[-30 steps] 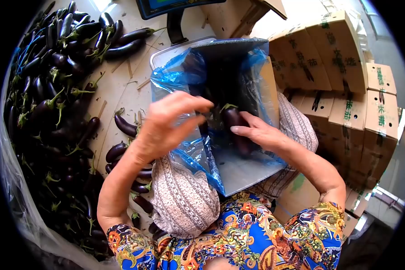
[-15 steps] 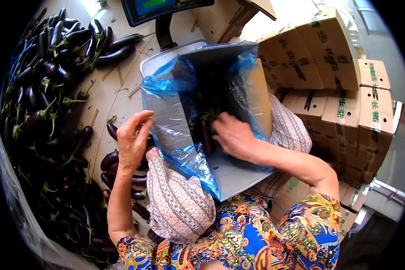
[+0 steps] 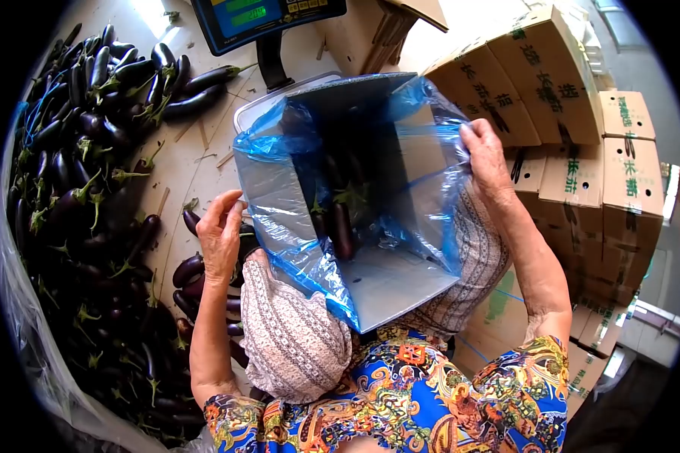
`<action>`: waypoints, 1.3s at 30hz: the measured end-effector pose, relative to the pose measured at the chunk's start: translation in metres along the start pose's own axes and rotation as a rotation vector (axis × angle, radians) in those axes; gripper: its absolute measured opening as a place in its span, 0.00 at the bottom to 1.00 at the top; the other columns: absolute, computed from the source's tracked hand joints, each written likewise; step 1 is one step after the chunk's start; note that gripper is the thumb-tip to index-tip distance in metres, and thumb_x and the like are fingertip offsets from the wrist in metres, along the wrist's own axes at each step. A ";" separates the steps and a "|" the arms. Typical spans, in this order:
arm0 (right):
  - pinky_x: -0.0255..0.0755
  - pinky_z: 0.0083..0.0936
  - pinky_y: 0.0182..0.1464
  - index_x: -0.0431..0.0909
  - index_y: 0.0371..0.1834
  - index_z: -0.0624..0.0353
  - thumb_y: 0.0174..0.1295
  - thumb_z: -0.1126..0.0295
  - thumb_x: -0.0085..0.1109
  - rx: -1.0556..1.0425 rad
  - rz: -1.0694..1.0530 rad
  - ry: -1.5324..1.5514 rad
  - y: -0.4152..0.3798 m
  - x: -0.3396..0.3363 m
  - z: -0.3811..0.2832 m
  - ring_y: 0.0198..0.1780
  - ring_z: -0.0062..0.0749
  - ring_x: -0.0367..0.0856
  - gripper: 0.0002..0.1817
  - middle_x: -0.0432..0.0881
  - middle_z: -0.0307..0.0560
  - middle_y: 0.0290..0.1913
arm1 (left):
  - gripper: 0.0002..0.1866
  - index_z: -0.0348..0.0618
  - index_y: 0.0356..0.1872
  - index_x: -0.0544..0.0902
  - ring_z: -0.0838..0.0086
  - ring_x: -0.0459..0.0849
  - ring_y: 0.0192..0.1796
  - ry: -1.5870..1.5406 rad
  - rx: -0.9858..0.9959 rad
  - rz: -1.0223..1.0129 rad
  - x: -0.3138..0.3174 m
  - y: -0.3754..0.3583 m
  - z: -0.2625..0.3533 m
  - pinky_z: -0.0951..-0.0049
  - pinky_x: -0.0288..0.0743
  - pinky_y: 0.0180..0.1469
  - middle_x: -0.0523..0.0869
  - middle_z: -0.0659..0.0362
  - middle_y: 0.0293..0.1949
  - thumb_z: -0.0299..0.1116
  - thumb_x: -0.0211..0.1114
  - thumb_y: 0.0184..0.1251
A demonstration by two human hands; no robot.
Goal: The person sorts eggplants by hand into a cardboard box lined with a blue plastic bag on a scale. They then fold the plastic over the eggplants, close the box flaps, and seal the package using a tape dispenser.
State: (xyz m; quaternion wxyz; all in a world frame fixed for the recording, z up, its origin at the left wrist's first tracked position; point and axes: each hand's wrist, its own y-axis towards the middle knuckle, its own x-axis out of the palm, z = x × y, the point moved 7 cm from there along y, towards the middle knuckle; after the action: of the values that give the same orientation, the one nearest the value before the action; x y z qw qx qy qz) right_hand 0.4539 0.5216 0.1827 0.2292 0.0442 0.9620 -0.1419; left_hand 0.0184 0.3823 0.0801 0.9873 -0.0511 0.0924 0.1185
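A cardboard box stands tilted between my knees, its grey inner wall [image 3: 374, 147] lined with a thin blue plastic bag [image 3: 276, 147]. Several dark purple eggplants [image 3: 343, 230] lie deep inside it, partly in shadow. My right hand [image 3: 488, 157] pinches the blue plastic bag at the box's right side, thumb and fingers closed on its edge. At the left side, my left hand [image 3: 222, 238] is raised next to the bag's outer edge, its fingers loosely curled and somewhat apart, with nothing visible in them. Whether its fingertips touch the plastic is hard to tell.
A large heap of eggplants [image 3: 75, 264] covers the floor at left, beside clear plastic sheeting [image 3: 45, 362]. Ahead stands a scale with a lit display [image 3: 261, 15], its platform [image 3: 253, 113] partly behind the box. Printed cardboard cartons [image 3: 567, 181] are stacked at right.
My right hand has come out of the box and moved right to grip the bag's edge. The left hand stays at the left side. The box shifted slightly left; eggplants remain inside.
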 end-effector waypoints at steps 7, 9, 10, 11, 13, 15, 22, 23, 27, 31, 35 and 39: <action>0.69 0.25 0.31 0.73 0.38 0.58 0.73 0.68 0.53 -0.389 0.214 -0.457 -0.005 -0.032 -0.051 0.28 0.19 0.70 0.07 0.74 0.40 0.25 | 0.10 0.36 0.47 0.84 0.72 0.87 0.37 0.155 0.203 -0.005 0.007 0.007 0.060 0.75 0.79 0.40 0.87 0.54 0.37 0.19 0.65 0.66; 0.68 0.25 0.28 0.73 0.39 0.58 0.73 0.68 0.53 -0.455 0.271 -0.517 -0.011 -0.036 -0.064 0.26 0.19 0.71 0.06 0.75 0.41 0.23 | 0.10 0.37 0.47 0.84 0.71 0.87 0.36 0.201 0.286 -0.024 0.013 0.012 0.072 0.75 0.79 0.40 0.87 0.54 0.36 0.19 0.65 0.65; 0.68 0.25 0.28 0.73 0.39 0.58 0.73 0.68 0.55 -0.410 0.258 -0.550 -0.008 -0.036 -0.060 0.25 0.20 0.72 0.07 0.75 0.44 0.22 | 0.11 0.37 0.47 0.84 0.69 0.87 0.37 0.220 0.325 -0.050 0.020 0.013 0.079 0.74 0.79 0.40 0.87 0.54 0.36 0.18 0.65 0.65; 0.73 0.33 0.30 0.74 0.40 0.58 0.72 0.67 0.55 -0.484 0.246 -0.633 -0.003 -0.032 -0.053 0.24 0.35 0.79 0.06 0.79 0.52 0.24 | 0.11 0.38 0.47 0.84 0.68 0.87 0.37 0.239 0.366 -0.078 0.026 0.014 0.086 0.73 0.79 0.41 0.87 0.54 0.36 0.18 0.65 0.64; 0.76 0.45 0.35 0.75 0.42 0.57 0.71 0.67 0.54 -0.507 0.133 -1.020 0.019 -0.026 -0.009 0.33 0.56 0.84 0.06 0.83 0.58 0.30 | 0.13 0.38 0.47 0.85 0.67 0.87 0.38 0.252 0.438 -0.191 0.042 0.014 0.100 0.73 0.80 0.42 0.87 0.53 0.37 0.17 0.65 0.62; 0.76 0.54 0.41 0.76 0.45 0.56 0.68 0.66 0.54 -0.407 -0.086 -1.101 0.030 -0.014 0.028 0.43 0.63 0.82 0.08 0.84 0.59 0.38 | 0.15 0.38 0.49 0.85 0.67 0.88 0.41 0.245 0.493 -0.352 0.058 0.011 0.116 0.74 0.80 0.44 0.87 0.53 0.40 0.15 0.64 0.61; 0.77 0.52 0.48 0.76 0.45 0.58 0.64 0.70 0.52 -0.120 -0.285 -1.475 0.038 0.000 0.062 0.48 0.60 0.83 0.09 0.83 0.61 0.43 | 0.21 0.41 0.52 0.85 0.61 0.86 0.48 0.021 0.321 -0.892 0.092 -0.011 0.143 0.65 0.79 0.50 0.86 0.53 0.47 0.22 0.72 0.53; 0.76 0.52 0.47 0.76 0.45 0.58 0.64 0.70 0.53 -0.083 -0.251 -1.466 0.042 -0.001 0.053 0.47 0.60 0.82 0.09 0.82 0.62 0.42 | 0.21 0.40 0.52 0.85 0.61 0.86 0.48 0.047 0.306 -0.907 0.088 -0.012 0.145 0.65 0.79 0.51 0.87 0.53 0.47 0.22 0.72 0.53; 0.75 0.40 0.41 0.75 0.38 0.63 0.64 0.69 0.56 -0.492 -0.069 -1.023 0.028 -0.036 -0.008 0.35 0.52 0.81 0.07 0.81 0.61 0.35 | 0.15 0.37 0.52 0.84 0.72 0.86 0.42 -0.028 0.161 -0.470 0.007 0.014 0.118 0.73 0.79 0.48 0.88 0.56 0.41 0.23 0.65 0.64; 0.73 0.24 0.39 0.77 0.39 0.67 0.64 0.76 0.57 -0.349 -0.328 -0.579 -0.039 0.023 -0.063 0.34 0.26 0.79 0.05 0.81 0.45 0.30 | 0.14 0.37 0.54 0.83 0.78 0.84 0.40 -0.026 -0.163 0.275 -0.096 0.028 -0.027 0.77 0.78 0.46 0.88 0.58 0.40 0.29 0.61 0.71; 0.78 0.37 0.42 0.79 0.49 0.63 0.61 0.72 0.64 -0.516 -0.888 -0.609 -0.105 0.103 -0.069 0.39 0.51 0.83 0.14 0.81 0.56 0.38 | 0.27 0.36 0.52 0.81 0.52 0.86 0.48 0.626 -0.393 0.355 -0.134 0.002 -0.209 0.55 0.78 0.53 0.87 0.43 0.47 0.47 0.71 0.60; 0.75 0.49 0.41 0.75 0.46 0.61 0.61 0.70 0.63 -0.432 -1.095 -1.046 -0.125 0.122 -0.048 0.42 0.60 0.81 0.12 0.81 0.57 0.39 | 0.32 0.36 0.49 0.83 0.48 0.85 0.53 0.794 -0.793 0.229 -0.117 -0.016 -0.239 0.52 0.77 0.56 0.87 0.40 0.47 0.55 0.73 0.53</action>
State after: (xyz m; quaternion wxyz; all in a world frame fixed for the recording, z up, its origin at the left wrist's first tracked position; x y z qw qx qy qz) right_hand 0.3058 0.4190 0.1997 0.5530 -0.5539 0.6206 -0.0470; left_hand -0.1296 0.3112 -0.1296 0.7630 -0.4481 0.4095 0.2222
